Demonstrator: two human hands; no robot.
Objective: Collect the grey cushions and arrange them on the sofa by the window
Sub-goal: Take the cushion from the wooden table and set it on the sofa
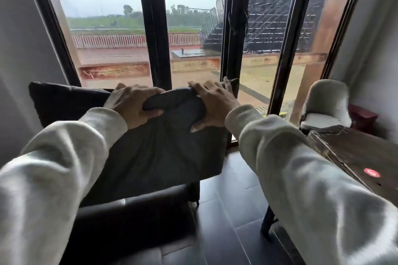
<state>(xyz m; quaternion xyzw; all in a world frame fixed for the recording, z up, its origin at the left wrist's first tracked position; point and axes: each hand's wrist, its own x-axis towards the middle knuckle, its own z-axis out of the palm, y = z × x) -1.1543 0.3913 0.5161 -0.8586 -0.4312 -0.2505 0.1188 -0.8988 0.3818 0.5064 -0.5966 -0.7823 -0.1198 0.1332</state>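
Both hands, L hand [131,106] & R hand [212,106], clamp top edge of grey cushion [163,157] on sofa [133,208] at window [193,28]; 2nd cushion [64,101] left, counter [355,157] close right, floor [226,211] gap narrow.

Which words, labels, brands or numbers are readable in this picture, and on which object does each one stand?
No text can be read here.
Red round sticker on the wooden table: it bears a white mark, too blurred to read.
Grey cushion, held by the left hand and right hand: no label visible.
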